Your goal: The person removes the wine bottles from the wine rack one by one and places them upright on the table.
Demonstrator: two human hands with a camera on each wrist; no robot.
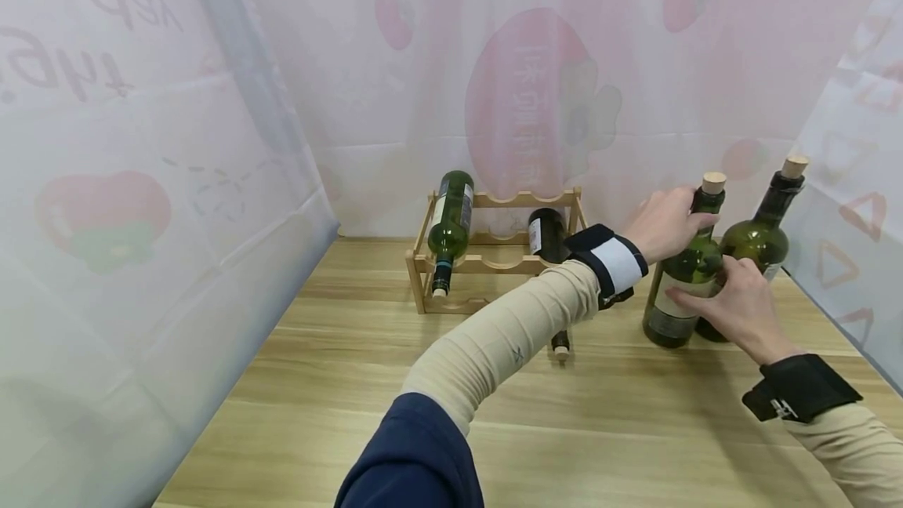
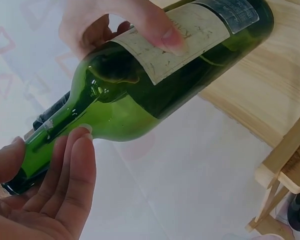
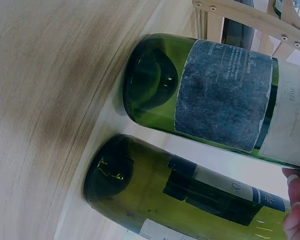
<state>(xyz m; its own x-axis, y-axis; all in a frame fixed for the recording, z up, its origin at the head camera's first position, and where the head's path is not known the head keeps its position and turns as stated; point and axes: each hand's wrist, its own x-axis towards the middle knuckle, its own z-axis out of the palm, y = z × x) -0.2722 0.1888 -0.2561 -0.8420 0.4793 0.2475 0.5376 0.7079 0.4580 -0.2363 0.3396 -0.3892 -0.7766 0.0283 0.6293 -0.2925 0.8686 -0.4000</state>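
Observation:
A green wine bottle [image 1: 670, 325] with a cork and a pale label stands nearly upright on the wooden table at the right. My left hand [image 1: 663, 224] holds its neck, thumb on one side and fingers on the other, as the left wrist view shows. Lower down, my right hand [image 1: 744, 308] grips the body, its thumb lying across the pale label. A second corked wine bottle [image 1: 756, 240] stands just behind and to the right, partly hidden by my right hand. In the right wrist view, my right fingertips [image 3: 296, 197] show at the edge between both bottles.
Left of the bottles stands a wooden wine rack [image 1: 474, 266]. One green bottle [image 1: 451, 230] lies on its top tier, neck toward me. A dark bottle [image 1: 545, 227] lies lower, partly behind my left arm. Printed curtains [image 1: 395, 100] enclose the table [image 1: 339, 406].

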